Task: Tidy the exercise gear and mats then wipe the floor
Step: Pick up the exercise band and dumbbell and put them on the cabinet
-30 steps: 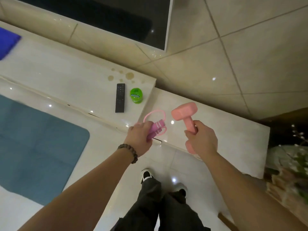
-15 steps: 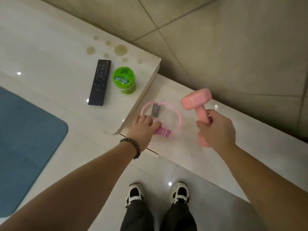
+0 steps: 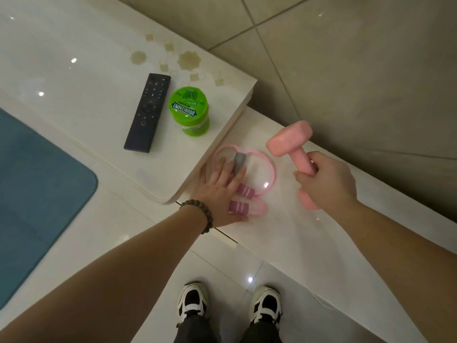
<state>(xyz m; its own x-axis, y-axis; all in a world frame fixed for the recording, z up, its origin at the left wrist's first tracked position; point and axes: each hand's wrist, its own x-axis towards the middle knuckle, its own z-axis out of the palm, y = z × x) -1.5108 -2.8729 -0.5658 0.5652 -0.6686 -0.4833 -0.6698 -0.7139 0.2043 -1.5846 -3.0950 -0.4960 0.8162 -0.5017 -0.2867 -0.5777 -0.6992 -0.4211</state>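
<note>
Glossy pale stone ledge (image 3: 284, 233), left hand (image 3: 220, 191) splayed flat on looped pink resistance band (image 3: 268, 174), right hand (image 3: 326, 184) clenching matte pink dumbbell (image 3: 290, 141)

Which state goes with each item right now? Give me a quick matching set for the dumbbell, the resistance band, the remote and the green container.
Column one:
1. pink dumbbell
2. pink resistance band
3. black remote
4. green container

Column two:
A. standing upright on the upper shelf
B. lying flat on the upper shelf, beside the container
C. lying on the lower ledge under the open left hand
D. gripped by its handle in the right hand, above the ledge

Pairs: 1-D, 2-C, 3-B, 4-A
</note>
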